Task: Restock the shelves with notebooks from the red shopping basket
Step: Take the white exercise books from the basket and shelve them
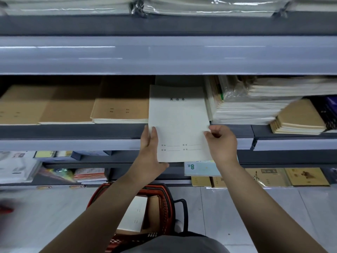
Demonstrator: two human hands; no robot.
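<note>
I've got the pale notebook (177, 123) by both long edges, left hand (151, 152) pinching one side, right hand (221, 141) the other, its top end over the middle shelf (73, 129) between the stacks. Light, thin, floppy, I judge, so gripping low on both edges keeps it flat.

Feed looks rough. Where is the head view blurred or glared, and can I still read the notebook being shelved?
Head view: glare streaks the upper shelf lip; motion blur smears the stacks at right; edges bow from the wide lens. The pale notebook, held by the left hand and right hand, stays sharp.
</note>
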